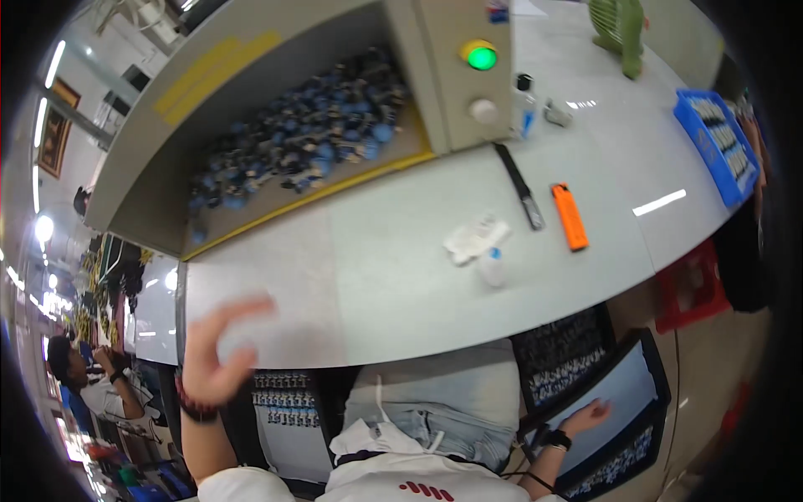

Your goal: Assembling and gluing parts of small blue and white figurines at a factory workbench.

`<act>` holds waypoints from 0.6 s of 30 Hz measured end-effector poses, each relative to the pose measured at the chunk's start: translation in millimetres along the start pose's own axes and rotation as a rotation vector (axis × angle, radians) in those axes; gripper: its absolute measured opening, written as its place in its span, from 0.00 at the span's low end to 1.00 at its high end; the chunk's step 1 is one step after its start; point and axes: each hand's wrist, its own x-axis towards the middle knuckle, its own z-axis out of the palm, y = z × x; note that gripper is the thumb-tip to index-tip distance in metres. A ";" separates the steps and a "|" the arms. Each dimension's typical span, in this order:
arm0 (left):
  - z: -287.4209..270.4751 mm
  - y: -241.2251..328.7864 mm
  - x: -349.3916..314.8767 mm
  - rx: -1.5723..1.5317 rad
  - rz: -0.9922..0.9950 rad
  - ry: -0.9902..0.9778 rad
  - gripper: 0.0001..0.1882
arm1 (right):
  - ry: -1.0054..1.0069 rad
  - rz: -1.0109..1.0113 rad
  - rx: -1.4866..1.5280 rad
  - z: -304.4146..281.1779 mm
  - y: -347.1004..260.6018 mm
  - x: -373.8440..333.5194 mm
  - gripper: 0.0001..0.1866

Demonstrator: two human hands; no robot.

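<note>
My left hand (219,351) is raised over the table's near left edge, blurred, with thumb and fingers apart and nothing between them. Low on the right, my right hand (589,416) is over a black tray lined with a pale blue sheet (617,393). Its fingers look curled together; whatever they may hold is too small to make out. Small blue-and-black parts stand in rows in a tray (288,400) beside my left leg. Beyond my left hand, a heap of similar small parts (309,125) lies inside a beige machine's wide opening.
A green lamp (482,58) glows on the machine. On the white table (401,293) lie an orange cutter (570,217), a black-handled tool (519,186), crumpled white wipes (477,238) and a small white container (492,269). A blue bin (711,159) stands far right. Another person (100,385) sits left.
</note>
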 end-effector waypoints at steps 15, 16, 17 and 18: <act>-116.4 -292.5 173.9 0.489 -0.253 0.220 0.26 | -0.763 -1.059 0.925 63.4 -406.6 -81.7 0.04; -123.6 -302.2 178.0 0.674 -0.274 0.312 0.27 | -0.793 -1.030 0.942 68.9 -408.3 -84.7 0.04; -129.9 -311.4 180.4 0.862 -0.297 0.406 0.28 | -0.790 -1.031 0.947 70.4 -408.6 -85.4 0.04; -132.8 -304.1 183.5 0.865 -0.297 0.408 0.28 | -0.835 -0.980 0.845 72.7 -405.4 -86.6 0.05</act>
